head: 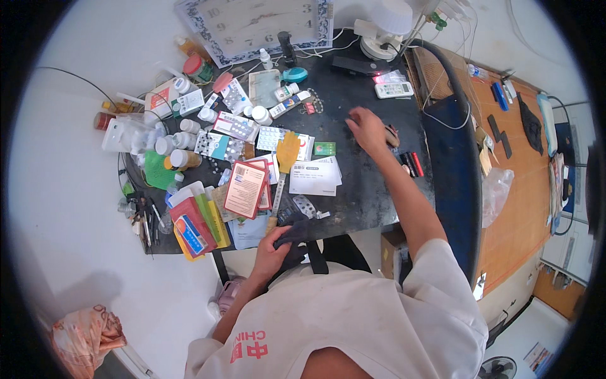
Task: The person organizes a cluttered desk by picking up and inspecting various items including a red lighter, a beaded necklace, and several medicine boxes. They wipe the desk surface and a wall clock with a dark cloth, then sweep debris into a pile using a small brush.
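Note:
My left hand [274, 251] is closed on a dark cloth [294, 230] at the table's near edge, just below the handle of a yellow hand-shaped back scratcher [287, 152]. My right hand [365, 125] is over the right part of the black table, its fingers loosely curled. Whether it holds anything cannot be told. Beside its wrist is a small brown object [392, 136], partly hidden; nearer me are black and red sticks [415, 164]. White printed sheets [313, 177] and a small green box [325, 148] lie between the hands.
Pill bottles [185, 158], blister packs [274, 138] and medicine boxes crowd the table's left half. Booklets and red-edged cards [244, 189] lie near its front. A framed clock [260, 28] leans at the back, near a white lamp [390, 21]. A remote control [394, 90] lies right; a dark-railed bed [516, 156] adjoins.

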Available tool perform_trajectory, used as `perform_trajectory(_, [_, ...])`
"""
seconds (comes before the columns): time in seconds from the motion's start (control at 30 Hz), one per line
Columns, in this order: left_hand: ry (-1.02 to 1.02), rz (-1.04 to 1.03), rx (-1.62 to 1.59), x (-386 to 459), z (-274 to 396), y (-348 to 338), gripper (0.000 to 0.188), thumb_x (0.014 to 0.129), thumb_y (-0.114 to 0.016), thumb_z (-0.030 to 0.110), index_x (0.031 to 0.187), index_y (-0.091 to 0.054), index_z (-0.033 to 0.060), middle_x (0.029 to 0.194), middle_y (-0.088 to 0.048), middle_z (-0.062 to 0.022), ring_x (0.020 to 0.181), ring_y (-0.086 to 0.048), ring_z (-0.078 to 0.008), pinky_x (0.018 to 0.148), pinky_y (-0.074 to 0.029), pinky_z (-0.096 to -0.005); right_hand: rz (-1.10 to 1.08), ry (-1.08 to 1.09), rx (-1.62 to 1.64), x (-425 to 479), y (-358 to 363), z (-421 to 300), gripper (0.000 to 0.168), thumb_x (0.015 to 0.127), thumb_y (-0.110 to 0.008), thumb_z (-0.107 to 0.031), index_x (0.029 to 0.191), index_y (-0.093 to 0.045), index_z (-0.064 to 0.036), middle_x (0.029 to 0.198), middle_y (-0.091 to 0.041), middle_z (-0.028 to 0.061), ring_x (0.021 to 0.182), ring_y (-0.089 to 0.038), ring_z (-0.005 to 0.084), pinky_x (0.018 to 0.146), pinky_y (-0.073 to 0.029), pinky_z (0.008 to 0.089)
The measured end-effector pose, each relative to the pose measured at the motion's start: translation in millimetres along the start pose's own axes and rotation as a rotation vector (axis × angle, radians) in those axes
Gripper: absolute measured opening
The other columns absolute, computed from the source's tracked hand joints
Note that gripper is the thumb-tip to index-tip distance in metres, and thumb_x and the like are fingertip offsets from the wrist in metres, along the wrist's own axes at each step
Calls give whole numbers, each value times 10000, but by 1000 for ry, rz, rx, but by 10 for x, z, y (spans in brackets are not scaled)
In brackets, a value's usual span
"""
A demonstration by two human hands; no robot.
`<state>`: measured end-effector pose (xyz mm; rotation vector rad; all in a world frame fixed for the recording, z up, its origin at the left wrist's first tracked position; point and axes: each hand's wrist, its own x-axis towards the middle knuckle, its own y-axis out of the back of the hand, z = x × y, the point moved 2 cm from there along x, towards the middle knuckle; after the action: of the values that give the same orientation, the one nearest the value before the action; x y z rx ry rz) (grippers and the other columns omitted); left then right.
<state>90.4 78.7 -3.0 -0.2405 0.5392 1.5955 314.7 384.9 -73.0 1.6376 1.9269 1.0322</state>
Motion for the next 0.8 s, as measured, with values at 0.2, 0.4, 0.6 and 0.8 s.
perform_trajectory(0.2, [28,79,-20,-139,-74,179,366,763,-569,-20,1128,-592,-1,1009,-602,-87,960,-576,-178,865,-431,-271,-259,-197,-305,804,-747,-269,232,751,-686,-238,902,-672,-63,939,-672,151,890,-651,315,755,-519,407])
perform_trajectory(0.4, [51,124,-74,-253,-236,364,368,764,-566,-20,1130,-593,10,1011,-600,-89,971,-575,-179,871,-427,-268,-316,-293,-389,947,-856,-405,212,712,-654,-181,894,-697,-81,952,-676,165,928,-649,322,816,-517,415])
perform_trajectory(0.6, [48,114,-26,-250,-239,470,370,763,-565,-14,1131,-587,-2,1019,-609,-100,985,-583,-191,881,-428,-268,-135,-40,-142,1133,-645,-357,183,747,-671,-201,803,-641,-29,841,-686,131,773,-661,273,659,-520,365])
perform_trajectory(0.8, [-37,84,20,-175,-259,514,375,759,-570,-6,1134,-586,-5,1034,-613,-117,984,-594,-215,881,-436,-279,-409,-128,665,1351,-39,-930,120,825,-627,-144,790,-555,-56,760,-636,53,562,-507,72,490,-407,218])
